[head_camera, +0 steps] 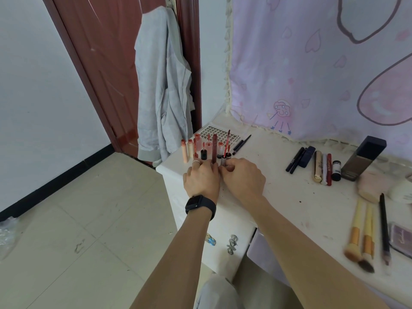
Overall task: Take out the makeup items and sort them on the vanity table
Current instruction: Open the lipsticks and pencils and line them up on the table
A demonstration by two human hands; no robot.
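Several lip glosses and lipsticks (pixel 201 147) stand upright in a cluster at the left corner of the white vanity table (pixel 278 186). My left hand (pixel 201 179), with a ring and a black watch, holds a tall dark-red tube (pixel 214 148) at its base. Beside it, my right hand (pixel 243 178) pinches the bottom of a small black-capped tube (pixel 225 157). The two hands touch each other. Behind the cluster lies a flat sheet of small squares (pixel 219 132).
Pencils, tubes and a dark rectangular bottle (pixel 362 158) lie in a row at the right. Brushes (pixel 362 233), a pink puff (pixel 370 186) and a palette (pixel 401 238) are nearer the front right. A grey shirt (pixel 162 85) hangs on the door. Tiled floor lies left.
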